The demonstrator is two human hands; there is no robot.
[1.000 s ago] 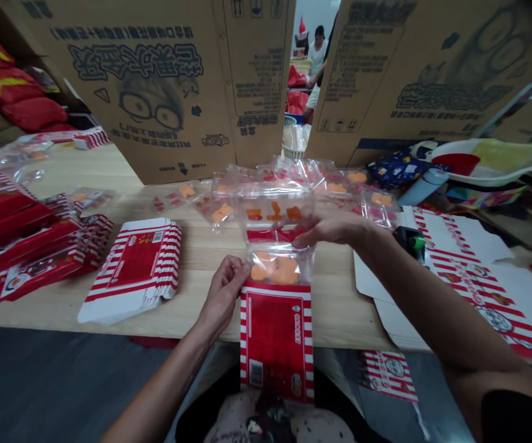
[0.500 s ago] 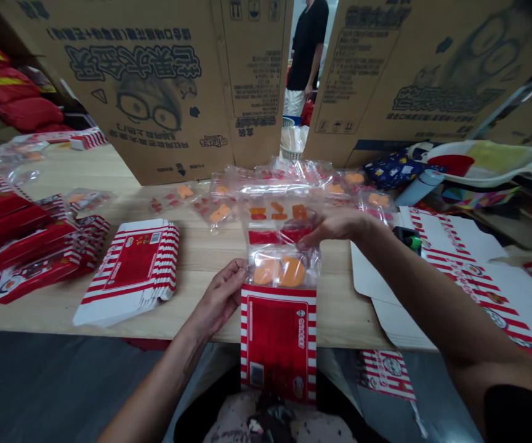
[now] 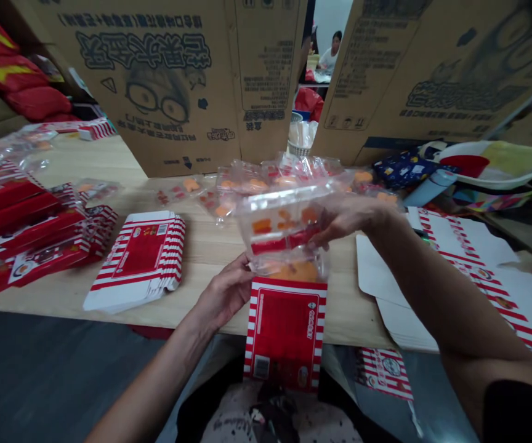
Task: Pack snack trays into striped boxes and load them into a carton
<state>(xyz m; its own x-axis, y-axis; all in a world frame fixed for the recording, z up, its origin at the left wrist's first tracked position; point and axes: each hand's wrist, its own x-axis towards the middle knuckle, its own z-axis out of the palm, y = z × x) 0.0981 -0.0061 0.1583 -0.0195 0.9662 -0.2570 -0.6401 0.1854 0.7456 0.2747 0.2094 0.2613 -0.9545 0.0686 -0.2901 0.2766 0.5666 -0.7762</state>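
Left hand (image 3: 222, 294) curled, pinching the side of a clear pack (image 3: 284, 215) of orange pieces (image 3: 298, 271). Right hand (image 3: 346, 221) closed on its far edge. Pack sits at the mouth of a red carton (image 3: 287, 335), which overhangs the table (image 3: 353, 320). Likely risks: film snagging the carton mouth; carton sliding off if pushed. Flat cartons (image 3: 137, 261) lie left.

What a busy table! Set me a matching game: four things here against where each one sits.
Things: 1 left hand; 2 right hand; 3 stack of flat striped cartons; 4 blue patterned fabric.

Places: A beside a pale blue bottle, far right; B on the wooden tabletop, left of the hands; C on the right side of the clear plastic pack; D at that pack's lower left, above the red striped carton.

Pairs: 1-D, 2-C, 3-B, 4-A.
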